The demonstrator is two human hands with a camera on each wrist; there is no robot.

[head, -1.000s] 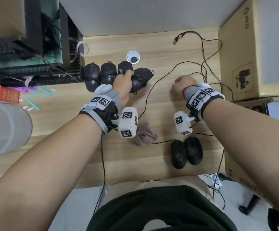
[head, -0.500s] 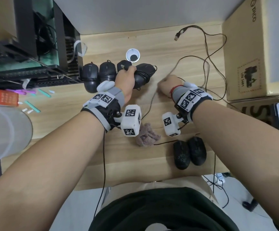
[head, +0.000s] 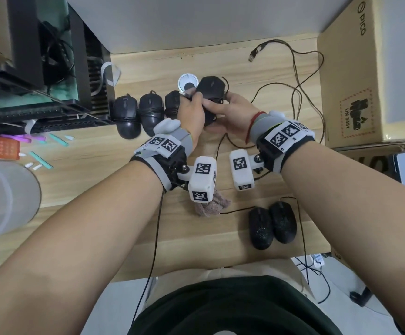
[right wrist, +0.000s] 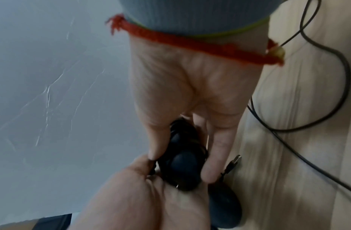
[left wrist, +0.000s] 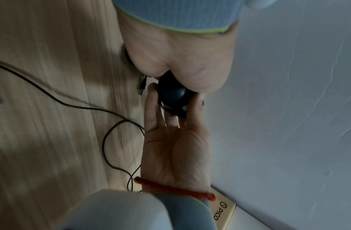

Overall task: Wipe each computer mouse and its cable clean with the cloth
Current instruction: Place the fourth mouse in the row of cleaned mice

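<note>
A black mouse [head: 211,89] with its cable wound round its body is held between both hands at the right end of the back row. My left hand [head: 191,110] grips its near end, with the fingertips hidden behind the mouse. My right hand [head: 230,105] holds the mouse [right wrist: 182,161] from the right, thumb on one side and fingers on the other. Its USB plug [left wrist: 142,85] dangles just above the desk. The pinkish cloth [head: 211,205] lies crumpled on the desk below my left wrist, and neither hand touches it.
Three black mice [head: 150,112] lie in a row to the left of my hands. Two more mice [head: 271,226] sit near the front edge. A loose cable [head: 298,93] loops at the back right beside a cardboard box [head: 370,76]. A white round disc [head: 187,84] lies behind the mice.
My right hand has moved left from the loose cable and taken hold of the mouse that my left hand grips. The mouse has shifted slightly toward the back.
</note>
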